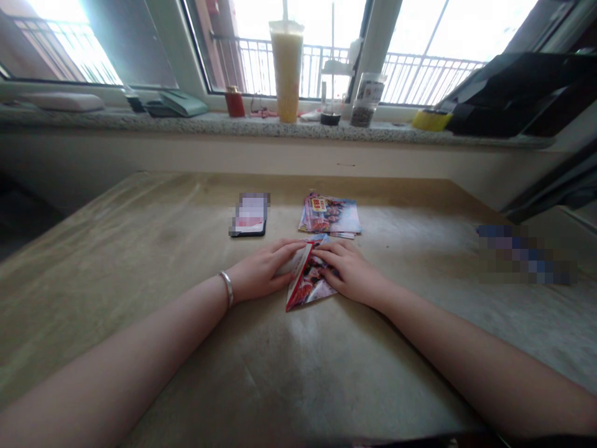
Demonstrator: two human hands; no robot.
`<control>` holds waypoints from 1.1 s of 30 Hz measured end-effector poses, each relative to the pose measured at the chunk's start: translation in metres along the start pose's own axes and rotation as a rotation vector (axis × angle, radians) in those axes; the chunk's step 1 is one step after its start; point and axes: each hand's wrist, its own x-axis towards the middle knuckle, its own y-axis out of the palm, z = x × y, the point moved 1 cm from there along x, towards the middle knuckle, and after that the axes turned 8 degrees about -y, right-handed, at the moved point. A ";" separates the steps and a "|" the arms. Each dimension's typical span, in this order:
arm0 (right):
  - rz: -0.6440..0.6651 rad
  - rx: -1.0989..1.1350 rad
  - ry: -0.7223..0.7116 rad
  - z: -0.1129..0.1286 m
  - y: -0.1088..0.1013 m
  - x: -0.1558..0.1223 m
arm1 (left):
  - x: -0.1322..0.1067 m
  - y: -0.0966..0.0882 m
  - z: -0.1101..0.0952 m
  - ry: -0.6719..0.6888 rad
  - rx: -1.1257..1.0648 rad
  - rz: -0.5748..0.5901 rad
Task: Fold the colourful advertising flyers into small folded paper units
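Note:
A glossy printed leaflet [311, 287] lies on the table in front of me, folded on a slant, with a red-edged flap and a pointed corner toward me. My left hand [268, 267], a silver bangle on its wrist, rests along the leaflet's left edge with fingers stretched out and thumb apart. From the other side my right hand [347, 267] lies across the printed face, fingers spread and pressing it down. Part of the leaflet is hidden beneath both hands. Just beyond it sits a stack of similar printed leaflets [338, 216], the top one bearing a yellow label.
A phone [250, 214], partly blurred out, lies on the table [224, 373] left of the stack. A pixelated item [522, 255] is at the far right. Along the windowsill [186, 127] stand a tall yellow drink cup [287, 74], a red container [234, 102] and a black bag [508, 93].

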 end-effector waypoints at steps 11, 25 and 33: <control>0.011 0.062 -0.182 0.004 0.001 0.004 | 0.005 0.004 0.003 0.072 0.022 -0.120; 0.013 0.069 -0.237 0.002 -0.003 0.003 | -0.001 -0.005 0.005 0.073 0.286 -0.297; 0.068 0.124 -0.282 -0.008 -0.010 -0.003 | -0.004 -0.014 0.008 0.131 0.472 -0.181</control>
